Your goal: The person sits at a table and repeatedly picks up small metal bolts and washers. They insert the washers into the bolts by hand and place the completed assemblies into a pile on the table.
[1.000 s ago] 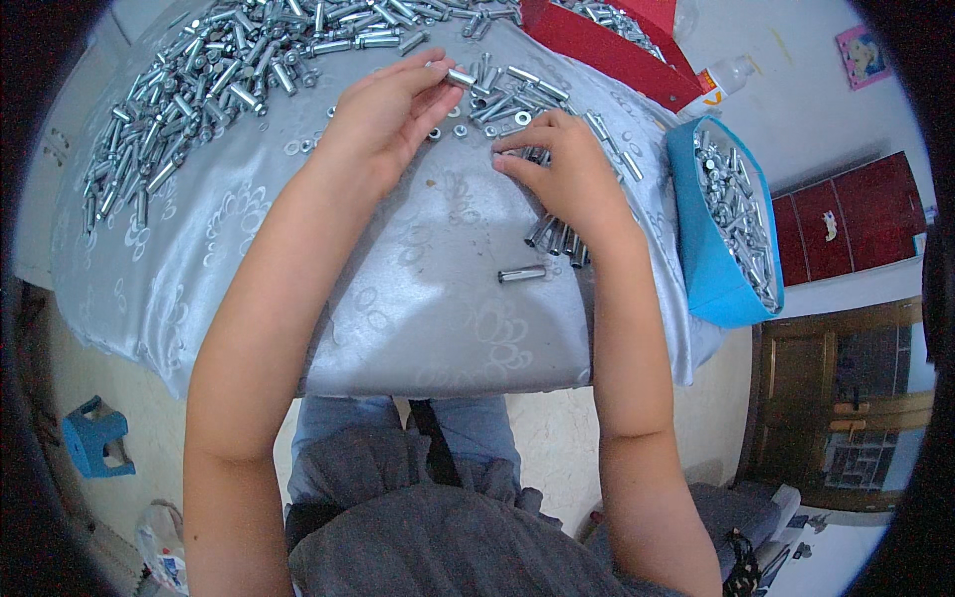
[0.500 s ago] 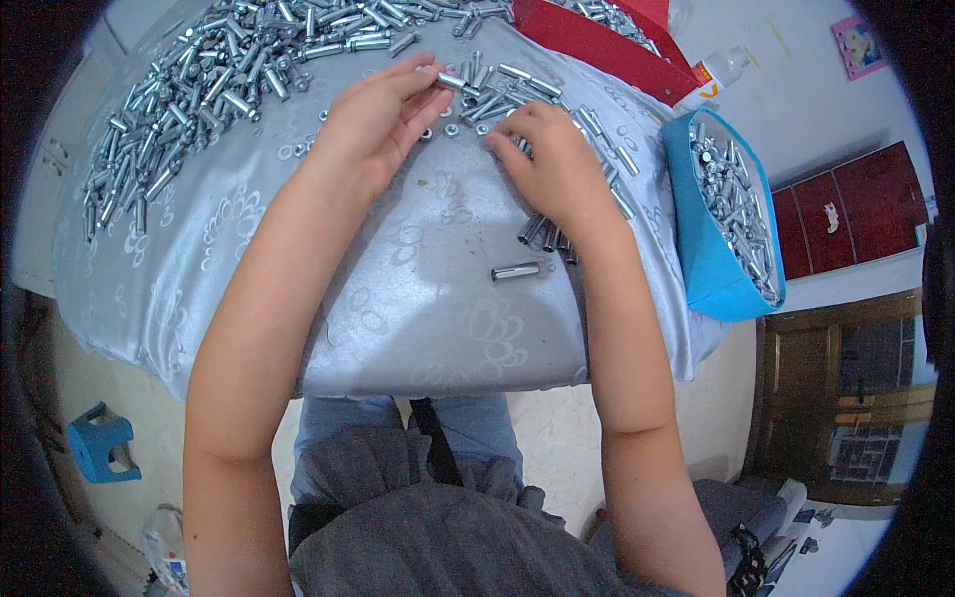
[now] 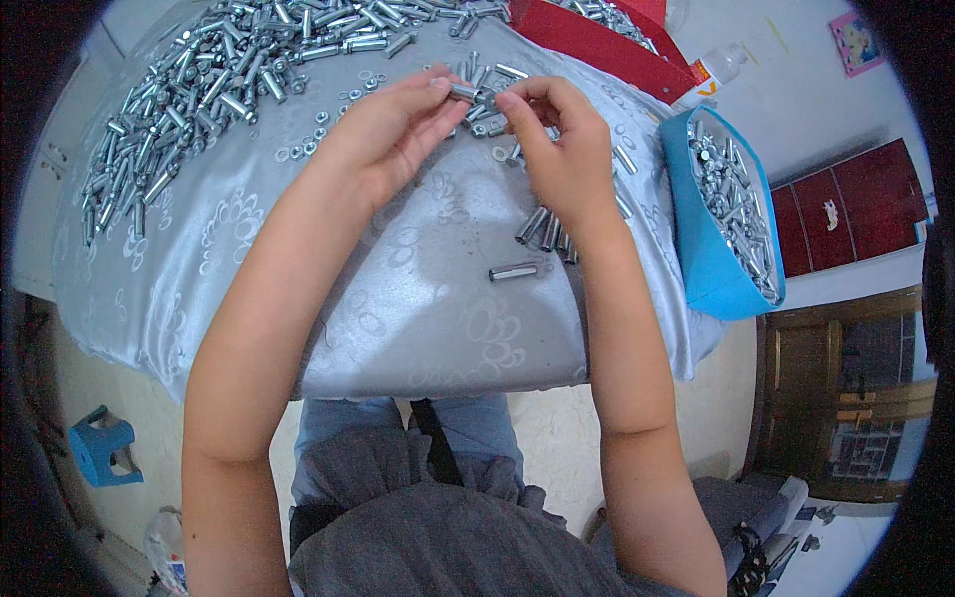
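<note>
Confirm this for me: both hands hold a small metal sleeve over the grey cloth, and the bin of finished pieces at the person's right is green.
Not quite. The head view shows the bin is blue, not green. The rest stands: the left hand and right hand meet on a small metal sleeve over the grey cloth.

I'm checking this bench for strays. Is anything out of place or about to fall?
One metal sleeve lies alone toward the near edge of the grey cloth, apart from the small cluster by the right hand. Nothing looks spilled or damaged.
</note>
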`<state>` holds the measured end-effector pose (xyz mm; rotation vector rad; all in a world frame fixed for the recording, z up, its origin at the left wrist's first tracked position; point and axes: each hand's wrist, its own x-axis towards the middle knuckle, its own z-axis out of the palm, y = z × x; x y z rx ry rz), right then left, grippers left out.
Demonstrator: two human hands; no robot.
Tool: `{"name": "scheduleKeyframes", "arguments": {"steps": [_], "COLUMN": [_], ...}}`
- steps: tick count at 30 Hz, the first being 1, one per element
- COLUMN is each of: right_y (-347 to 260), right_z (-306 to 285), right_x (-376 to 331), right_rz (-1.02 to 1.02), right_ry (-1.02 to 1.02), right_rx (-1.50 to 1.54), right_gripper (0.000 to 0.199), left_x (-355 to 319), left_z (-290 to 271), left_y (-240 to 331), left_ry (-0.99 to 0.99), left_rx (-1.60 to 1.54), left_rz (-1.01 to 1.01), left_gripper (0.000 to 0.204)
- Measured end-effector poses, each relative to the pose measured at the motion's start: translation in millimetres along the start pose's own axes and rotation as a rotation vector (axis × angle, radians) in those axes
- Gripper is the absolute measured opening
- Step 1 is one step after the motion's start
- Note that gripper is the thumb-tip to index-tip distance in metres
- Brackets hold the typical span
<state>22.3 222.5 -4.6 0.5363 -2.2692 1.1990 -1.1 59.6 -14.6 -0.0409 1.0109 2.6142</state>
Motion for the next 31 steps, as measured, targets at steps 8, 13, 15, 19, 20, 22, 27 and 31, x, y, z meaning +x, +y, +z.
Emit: {"name": "scheduleKeyframes", "arguments": {"steps": [8, 13, 15, 19, 20, 22, 27, 31], "right_y": [2, -4, -8, -8, -7, -8, -16, -16], "right_z": [1, 3, 2, -2, -2, -3, -7, -9], "right_x": [1, -2, -2, -1, -1, -1, 0, 2], "right_rz": [0.086, -0.026, -0.076, -0.109, -0.114, 0.034, 0.227, 0.221], "right_ry": [-0.008, 0.000, -0.001, 0.058, 0.086, 0.060, 0.049, 0.040], "right_rx": [0.160, 0.027, -0.021, -0.101, -0.120, 0.080, 0.380, 0.507], "right_gripper": [0.014, 0.015, 0.015, 0.015, 0.014, 0.013, 0.016, 0.021], "left_x": [-1, -2, 1, 0, 0, -1, -3, -7], "left_z": [-1, 2, -2, 3, 3, 4, 6, 11], "left_y": [-2, -5, -7, -8, -8, -8, -7, 0], "left_ry": [-0.007, 0.053, 0.056, 0.014, -0.003, -0.024, -0.057, -0.028], "left_rx": [-0.022, -0.006, -0.008, 0.119, 0.137, 0.150, 0.091, 0.106], "left_rz": [-0.023, -0.016, -0.002, 0.017, 0.004, -0.012, -0.029, -0.084], "left_gripper": [0.027, 0.027, 0.027, 0.025, 0.024, 0.023, 0.021, 0.023]}}
